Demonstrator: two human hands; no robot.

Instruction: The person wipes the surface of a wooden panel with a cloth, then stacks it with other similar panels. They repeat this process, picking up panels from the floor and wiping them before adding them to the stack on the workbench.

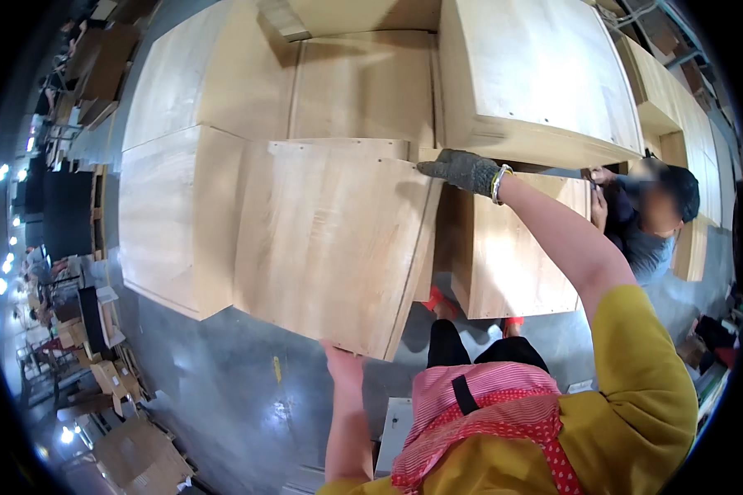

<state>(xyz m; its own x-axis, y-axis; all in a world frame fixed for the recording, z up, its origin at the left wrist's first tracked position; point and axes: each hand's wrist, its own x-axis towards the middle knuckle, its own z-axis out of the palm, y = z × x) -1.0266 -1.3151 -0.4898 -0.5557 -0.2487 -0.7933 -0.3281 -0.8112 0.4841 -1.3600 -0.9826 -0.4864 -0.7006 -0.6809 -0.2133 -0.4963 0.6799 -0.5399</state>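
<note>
A pale wooden cabinet box (330, 239) with small screw holes along its far edge lies slightly tilted in front of me. My left hand (344, 361), bare, grips its near bottom edge, the fingertips hidden beneath it. At the far right corner, my right hand (464, 171) in a dark grey glove is closed over the edge, with a bracelet at the wrist. Right of this box stands another wooden box (524, 247), close to my legs. A co-worker's hands (600, 194) touch that second box at its right side.
Several wooden boxes stand around: a stack (161, 206) on the left, an open-looking unit (363, 87) behind, and a large box (553, 74) at the far right. The co-worker (656, 206) crouches at the right. Cardboard (140, 454) lies lower left on the grey floor (215, 371).
</note>
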